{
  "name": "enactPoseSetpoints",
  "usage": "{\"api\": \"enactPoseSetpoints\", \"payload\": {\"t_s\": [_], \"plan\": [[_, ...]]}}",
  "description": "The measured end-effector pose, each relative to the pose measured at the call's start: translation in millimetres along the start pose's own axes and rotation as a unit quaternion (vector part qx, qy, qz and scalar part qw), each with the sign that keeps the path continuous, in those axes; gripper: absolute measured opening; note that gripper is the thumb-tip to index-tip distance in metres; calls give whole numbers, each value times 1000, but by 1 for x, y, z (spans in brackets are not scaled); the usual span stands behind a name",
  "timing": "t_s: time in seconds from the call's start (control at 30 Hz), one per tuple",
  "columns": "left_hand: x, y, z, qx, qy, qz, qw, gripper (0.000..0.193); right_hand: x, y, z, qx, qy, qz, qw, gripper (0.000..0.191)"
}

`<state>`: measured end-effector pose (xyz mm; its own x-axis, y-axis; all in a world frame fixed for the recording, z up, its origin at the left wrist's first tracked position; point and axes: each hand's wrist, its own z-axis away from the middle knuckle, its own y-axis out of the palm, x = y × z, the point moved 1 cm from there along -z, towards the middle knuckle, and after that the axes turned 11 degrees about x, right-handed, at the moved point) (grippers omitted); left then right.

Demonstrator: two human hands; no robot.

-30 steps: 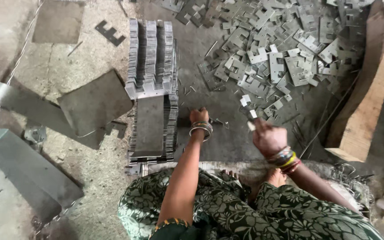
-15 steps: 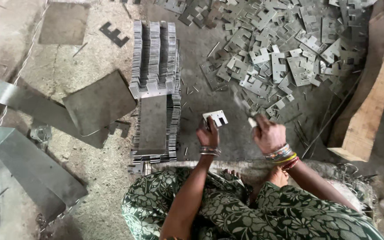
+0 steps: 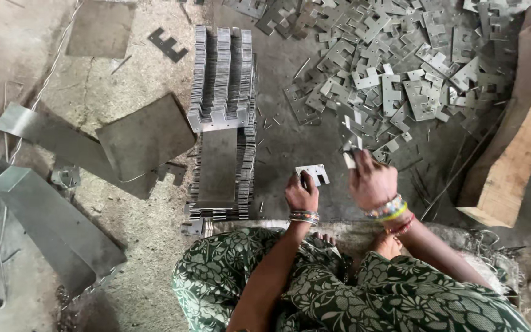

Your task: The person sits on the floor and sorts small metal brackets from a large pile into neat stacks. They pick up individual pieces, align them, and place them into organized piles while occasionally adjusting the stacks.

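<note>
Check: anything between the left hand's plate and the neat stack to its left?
Nothing visible. The left hand holds a notched metal plate above bare floor; the gap to the stack of plates holds only a few tiny metal scraps. The right hand is on the far side.

Left hand (image 3: 301, 195) gripping stamped metal plate (image 3: 313, 174) beside stacked plates (image 3: 221, 123)

A metal piece (image 3: 313, 174) sits just past the left fingers (image 3: 297, 184). The stack (image 3: 221, 117) lies left of them. The loose pile (image 3: 388, 74) lies beyond the right fingers (image 3: 364, 166).
</note>
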<state>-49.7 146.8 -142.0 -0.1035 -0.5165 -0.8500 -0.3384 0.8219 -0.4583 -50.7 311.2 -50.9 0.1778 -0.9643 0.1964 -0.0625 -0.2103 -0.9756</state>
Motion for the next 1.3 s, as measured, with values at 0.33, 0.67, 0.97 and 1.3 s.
{"api": "enactPoseSetpoints", "payload": {"t_s": [0.33, 0.67, 0.97, 1.3], "plan": [[-9, 3, 4, 9, -4, -12, 1000, 22, -14, 11, 3, 189, 85, 110, 972, 31], [2, 12, 7, 9, 12, -59, 998, 23, -23, 33, 29, 363, 116, 164, 910, 16], [52, 9, 0, 67, -117, -33, 990, 39, -32, 27, 36, 162, 68, -29, 984, 20], [21, 0, 9, 20, -179, 198, 964, 30, -17, 23, 25, 162, -28, 54, 985, 28]]}}
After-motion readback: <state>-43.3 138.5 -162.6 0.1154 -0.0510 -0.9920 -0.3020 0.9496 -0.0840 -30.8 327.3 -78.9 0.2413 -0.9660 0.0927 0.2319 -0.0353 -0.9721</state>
